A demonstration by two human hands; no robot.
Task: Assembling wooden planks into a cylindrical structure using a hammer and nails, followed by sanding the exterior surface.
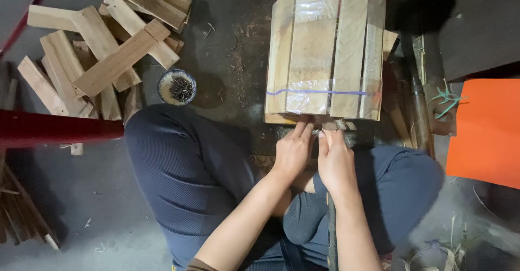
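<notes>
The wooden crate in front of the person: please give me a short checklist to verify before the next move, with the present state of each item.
1. Wooden crate rests steady on the floor, slats facing up: ok.
2. Left hand touches the crate's near edge with its fingertips: ok.
3. Right hand is at the same edge, beside the left hand: ok.
4. Tool in the right hand: a dark handle runs under the wrist; a proper grip: cannot tell.
5. Bowl of nails stands on the floor, left of the crate, upright and filled: ok.
6. Spare wood pieces lie piled apart from the crate: ok.
</notes>
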